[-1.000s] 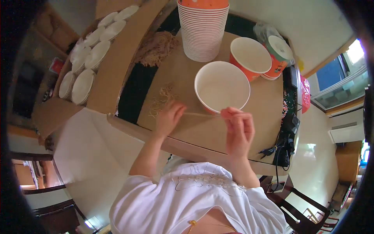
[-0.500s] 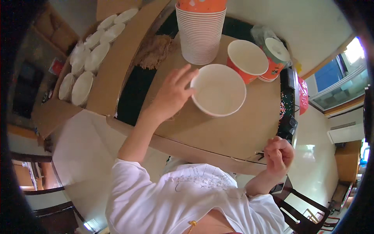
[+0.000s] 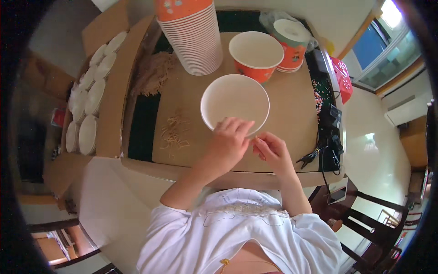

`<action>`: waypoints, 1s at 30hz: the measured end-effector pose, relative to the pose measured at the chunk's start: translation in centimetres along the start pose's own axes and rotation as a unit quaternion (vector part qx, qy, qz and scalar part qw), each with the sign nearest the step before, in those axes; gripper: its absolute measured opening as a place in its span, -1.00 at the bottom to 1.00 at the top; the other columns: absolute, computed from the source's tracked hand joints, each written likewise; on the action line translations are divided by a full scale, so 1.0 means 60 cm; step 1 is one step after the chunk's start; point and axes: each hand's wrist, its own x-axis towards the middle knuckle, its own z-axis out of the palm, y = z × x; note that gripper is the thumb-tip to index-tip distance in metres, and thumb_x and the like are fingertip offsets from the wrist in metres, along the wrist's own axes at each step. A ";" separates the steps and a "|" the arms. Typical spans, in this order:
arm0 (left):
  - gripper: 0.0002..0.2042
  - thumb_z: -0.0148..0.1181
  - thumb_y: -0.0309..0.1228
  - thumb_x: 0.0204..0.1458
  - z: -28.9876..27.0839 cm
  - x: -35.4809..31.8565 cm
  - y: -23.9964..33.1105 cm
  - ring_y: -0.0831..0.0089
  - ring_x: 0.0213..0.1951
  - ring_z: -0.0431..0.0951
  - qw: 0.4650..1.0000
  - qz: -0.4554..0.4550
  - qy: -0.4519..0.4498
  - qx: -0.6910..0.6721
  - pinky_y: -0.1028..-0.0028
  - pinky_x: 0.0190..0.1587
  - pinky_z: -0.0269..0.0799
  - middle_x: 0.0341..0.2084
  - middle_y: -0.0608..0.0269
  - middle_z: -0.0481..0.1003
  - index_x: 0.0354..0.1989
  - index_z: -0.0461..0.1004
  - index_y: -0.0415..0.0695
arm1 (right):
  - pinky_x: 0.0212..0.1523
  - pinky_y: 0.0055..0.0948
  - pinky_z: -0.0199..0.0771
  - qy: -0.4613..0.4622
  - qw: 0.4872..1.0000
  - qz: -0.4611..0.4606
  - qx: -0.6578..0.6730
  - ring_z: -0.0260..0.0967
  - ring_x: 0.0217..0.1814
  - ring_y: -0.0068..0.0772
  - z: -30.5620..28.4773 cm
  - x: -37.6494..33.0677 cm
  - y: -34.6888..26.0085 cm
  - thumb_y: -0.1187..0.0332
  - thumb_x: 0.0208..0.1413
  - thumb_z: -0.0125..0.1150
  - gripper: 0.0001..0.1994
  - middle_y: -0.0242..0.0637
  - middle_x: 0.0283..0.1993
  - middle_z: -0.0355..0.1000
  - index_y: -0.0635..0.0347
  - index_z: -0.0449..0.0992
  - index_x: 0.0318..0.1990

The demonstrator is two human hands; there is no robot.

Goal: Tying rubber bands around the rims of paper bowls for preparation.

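A white-lined paper bowl (image 3: pixel 235 100) stands mouth up on the cardboard sheet in front of me. My left hand (image 3: pixel 230 142) is at its near rim, fingers bent and close together, overlapping the edge; its thumb is mostly hidden. Just right of it, my right hand (image 3: pixel 273 153) is closed in a pinch, with a tiny yellowish bit near the fingertips, too small to name. The two hands nearly meet below the bowl. To their left lies a loose pile of tan rubber bands (image 3: pixel 174 132).
Behind the bowl rise a tall stack of paper bowls (image 3: pixel 194 41) and an orange bowl (image 3: pixel 256 57), with a lidded tub (image 3: pixel 292 41) beside it. An open carton (image 3: pixel 109 96) of wrapped bowls stands left. Black cables (image 3: pixel 321 148) lie at the right edge; a brown cloth (image 3: pixel 157 73) lies far left.
My left hand has moved from the bowl's left rim to its near rim. My right hand has come in from the right to meet it. The view has shifted.
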 end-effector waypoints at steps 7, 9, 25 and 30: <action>-0.76 0.31 -0.54 -0.10 -0.025 -0.039 0.018 0.51 -0.41 0.46 0.932 -0.158 -0.101 -0.311 0.53 -0.36 0.41 -0.44 0.24 0.43 -0.21 0.54 -0.17 | -0.35 -0.68 0.29 -0.058 0.998 0.005 0.005 0.24 -0.37 -0.73 0.000 -0.034 -0.005 0.42 0.23 0.02 -0.86 -0.49 -0.40 0.36 0.31 0.45 -0.23; -0.82 0.32 -0.53 -0.09 -0.008 -0.061 0.000 0.63 -0.43 0.44 0.924 -0.092 -0.084 -0.361 0.62 -0.42 0.40 -0.45 0.31 0.42 -0.27 0.58 -0.17 | -0.34 -0.67 0.28 -0.116 0.993 -0.019 -0.018 0.23 -0.35 -0.73 0.004 -0.045 -0.015 0.42 0.25 -0.01 -0.85 -0.50 -0.35 0.36 0.32 0.45 -0.19; -0.83 0.29 -0.59 -0.09 0.019 -0.090 -0.004 0.57 -0.37 0.46 0.900 -0.115 -0.075 -0.414 0.60 -0.35 0.42 -0.38 0.29 0.42 -0.27 0.57 -0.18 | -0.47 -0.74 0.10 -0.129 0.987 0.021 0.096 0.11 -0.45 -0.83 -0.003 -0.054 0.017 0.35 0.20 0.11 -0.86 -0.60 -0.48 0.29 0.25 0.49 -0.27; -0.88 0.18 -0.56 0.01 0.024 -0.086 0.025 0.47 -0.45 0.38 0.969 -0.117 -0.009 -0.219 0.55 -0.43 0.29 -0.50 0.25 0.36 -0.52 0.39 -0.23 | -0.55 -0.74 0.05 0.028 0.998 -0.064 -0.008 0.02 -0.55 -0.84 0.016 -0.055 0.027 0.47 0.08 0.21 -0.93 -0.63 -0.56 0.22 0.24 0.50 -0.29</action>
